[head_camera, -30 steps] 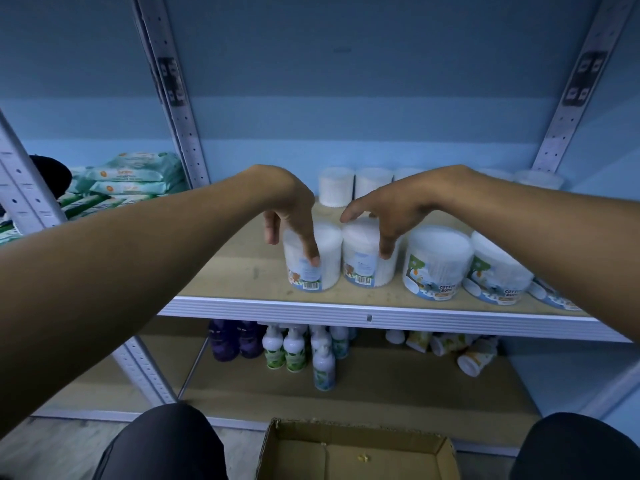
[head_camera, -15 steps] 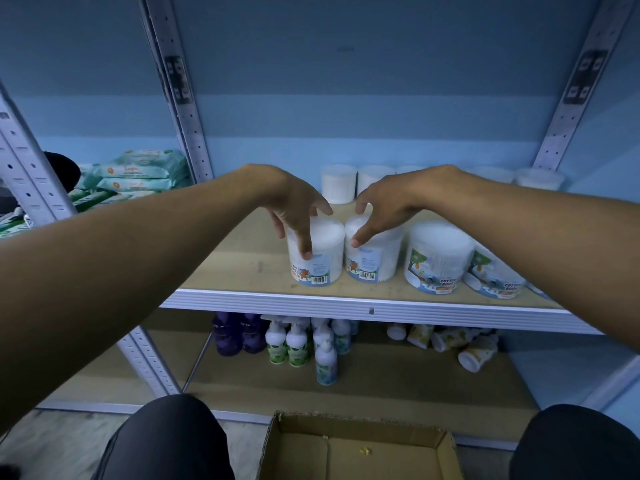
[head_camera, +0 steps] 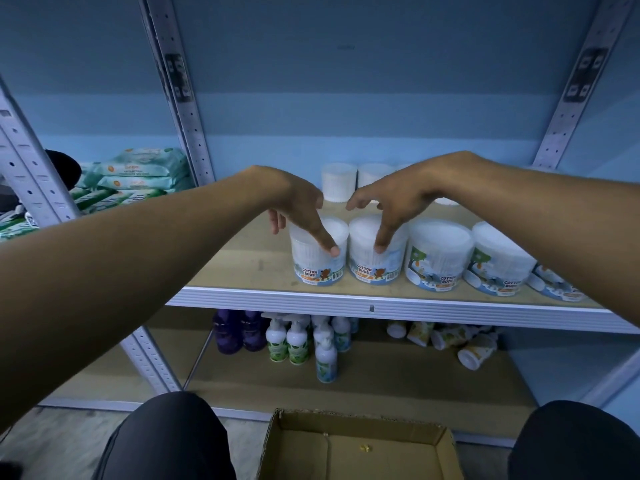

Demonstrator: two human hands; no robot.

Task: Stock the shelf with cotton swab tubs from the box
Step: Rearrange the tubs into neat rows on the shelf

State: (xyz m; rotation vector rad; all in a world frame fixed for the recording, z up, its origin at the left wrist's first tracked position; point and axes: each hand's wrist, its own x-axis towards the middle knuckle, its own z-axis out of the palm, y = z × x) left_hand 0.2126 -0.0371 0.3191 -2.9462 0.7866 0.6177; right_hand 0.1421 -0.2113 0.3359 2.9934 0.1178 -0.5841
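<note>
Two cotton swab tubs stand side by side near the front of the wooden shelf (head_camera: 249, 268), labels facing me. My left hand (head_camera: 298, 206) is draped over the left tub (head_camera: 317, 268), thumb on its front and fingers down its far left side. My right hand (head_camera: 398, 192) sits over the second tub (head_camera: 370, 270), thumb pressed on the front and fingers arched over the back rim. The cardboard box (head_camera: 356, 452) lies open on the floor between my knees, with only a small scrap visible inside.
Larger cotton bud tubs (head_camera: 438, 258) lean in a row to the right, and more tubs (head_camera: 337, 181) stand at the back. Wipe packs (head_camera: 138, 174) fill the left bay. Bottles (head_camera: 298, 337) and toppled cups (head_camera: 474, 351) sit on the lower shelf. Metal uprights (head_camera: 176, 109) flank the bay.
Both tubs have been pushed a little further back from the shelf edge and turned, so the labels face front instead of the barcodes. My fingers have loosened and spread.
</note>
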